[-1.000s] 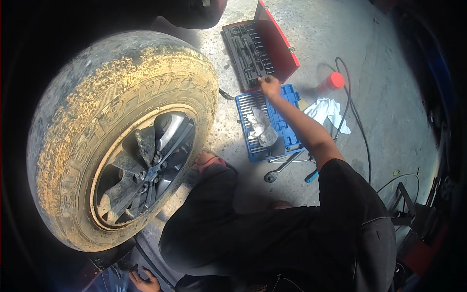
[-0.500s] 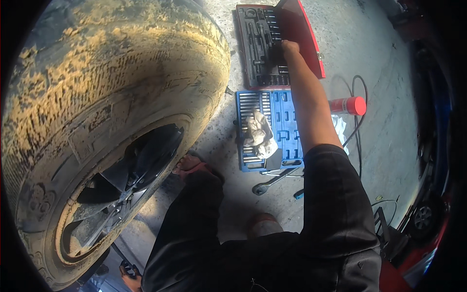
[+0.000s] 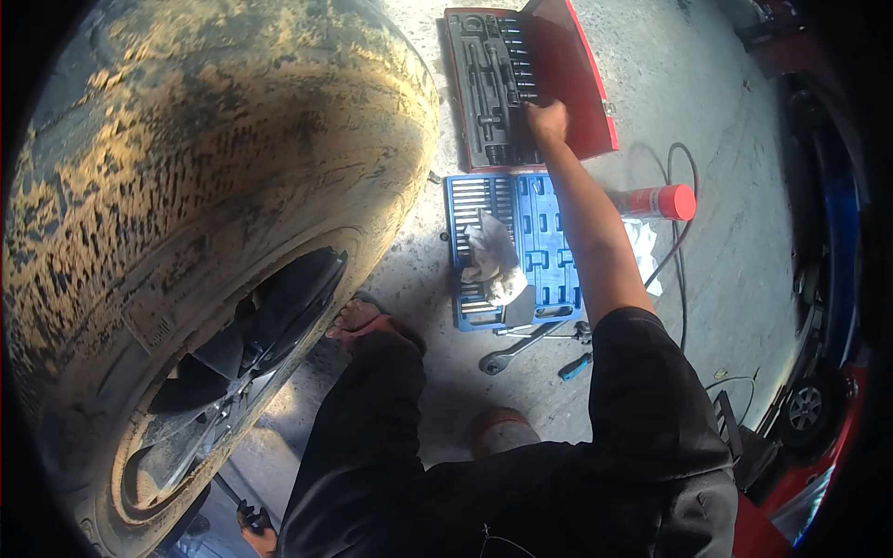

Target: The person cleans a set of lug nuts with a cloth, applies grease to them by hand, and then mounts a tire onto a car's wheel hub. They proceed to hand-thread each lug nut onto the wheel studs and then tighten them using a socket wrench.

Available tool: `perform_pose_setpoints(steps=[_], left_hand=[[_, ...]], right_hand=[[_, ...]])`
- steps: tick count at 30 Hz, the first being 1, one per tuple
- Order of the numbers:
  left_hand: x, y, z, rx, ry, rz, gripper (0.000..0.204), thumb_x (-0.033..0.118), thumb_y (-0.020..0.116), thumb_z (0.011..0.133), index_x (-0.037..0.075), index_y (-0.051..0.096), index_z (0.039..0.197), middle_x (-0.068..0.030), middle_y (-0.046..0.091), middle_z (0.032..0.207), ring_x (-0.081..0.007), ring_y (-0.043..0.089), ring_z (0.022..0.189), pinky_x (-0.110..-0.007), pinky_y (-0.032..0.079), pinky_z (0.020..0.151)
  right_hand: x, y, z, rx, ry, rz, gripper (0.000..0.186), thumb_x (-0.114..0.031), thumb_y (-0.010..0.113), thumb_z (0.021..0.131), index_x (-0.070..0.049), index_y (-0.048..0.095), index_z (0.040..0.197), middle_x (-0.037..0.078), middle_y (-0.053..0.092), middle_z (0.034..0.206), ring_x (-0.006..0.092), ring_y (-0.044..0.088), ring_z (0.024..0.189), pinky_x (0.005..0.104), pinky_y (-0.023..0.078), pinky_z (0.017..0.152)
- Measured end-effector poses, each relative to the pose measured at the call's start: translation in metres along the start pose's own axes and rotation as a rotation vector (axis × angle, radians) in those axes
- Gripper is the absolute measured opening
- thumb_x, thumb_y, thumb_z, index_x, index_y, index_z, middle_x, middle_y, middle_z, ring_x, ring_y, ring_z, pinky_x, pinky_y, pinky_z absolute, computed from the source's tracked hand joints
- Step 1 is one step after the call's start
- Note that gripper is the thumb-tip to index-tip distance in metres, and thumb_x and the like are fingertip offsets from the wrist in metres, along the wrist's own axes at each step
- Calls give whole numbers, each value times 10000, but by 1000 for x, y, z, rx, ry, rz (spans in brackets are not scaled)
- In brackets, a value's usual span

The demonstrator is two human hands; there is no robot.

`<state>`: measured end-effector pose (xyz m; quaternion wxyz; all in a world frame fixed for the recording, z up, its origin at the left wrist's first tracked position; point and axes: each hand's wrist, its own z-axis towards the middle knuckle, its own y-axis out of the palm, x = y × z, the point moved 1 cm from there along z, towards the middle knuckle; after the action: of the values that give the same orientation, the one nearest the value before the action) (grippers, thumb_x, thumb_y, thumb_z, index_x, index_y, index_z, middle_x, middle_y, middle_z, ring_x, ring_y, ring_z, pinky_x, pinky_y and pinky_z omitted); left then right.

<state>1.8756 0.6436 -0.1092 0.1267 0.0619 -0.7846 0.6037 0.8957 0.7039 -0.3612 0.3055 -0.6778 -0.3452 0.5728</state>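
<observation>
Right hand [image 3: 547, 121] at the black tray [image 3: 472, 98] of an open red toolbox [image 3: 579, 88], spread or pinching unclear.

A grey concrete floor [image 3: 730, 270] fills the middle and right of the frame, pale and speckled at the upper centre, smoother and faintly greenish toward the right. Bright light [image 3: 416, 244] falls on it left of centre, and a smaller lit patch [image 3: 272, 456] shows at the lower left. Soft shadow [image 3: 456, 409] darkens the lower centre. Along the right edge, blue bodywork [image 3: 842, 288] stands in dim light above a spoked wheel [image 3: 806, 410], with red bodywork [image 3: 852, 423] beside it. The frame's outer corners sink into black, hiding further detail.
</observation>
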Motion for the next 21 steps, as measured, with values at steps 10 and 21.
perform_pose_setpoints(steps=[10, 21], left_hand=[[-29, 10, 10, 5, -107, -132, 352, 14, 694, 825, 5, 619, 1169, -123, 641, 967, -212, 616, 741, -359, 494, 706], [-54, 3, -5, -141, -127, -308, 327, 51, 724, 839, 28, 626, 1150, -96, 667, 974, -171, 620, 773, -302, 510, 720]], right_hand=[[14, -1, 7, -110, 115, 71, 627, -370, 844, 734, -35, 613, 1211, 186, 671, 1175, 337, 636, 1134, 452, 517, 949], [41, 27, 27, -154, -11, 373, 387, -277, 838, 777, -31, 698, 1041, 81, 704, 875, 190, 658, 799, 352, 511, 725]])
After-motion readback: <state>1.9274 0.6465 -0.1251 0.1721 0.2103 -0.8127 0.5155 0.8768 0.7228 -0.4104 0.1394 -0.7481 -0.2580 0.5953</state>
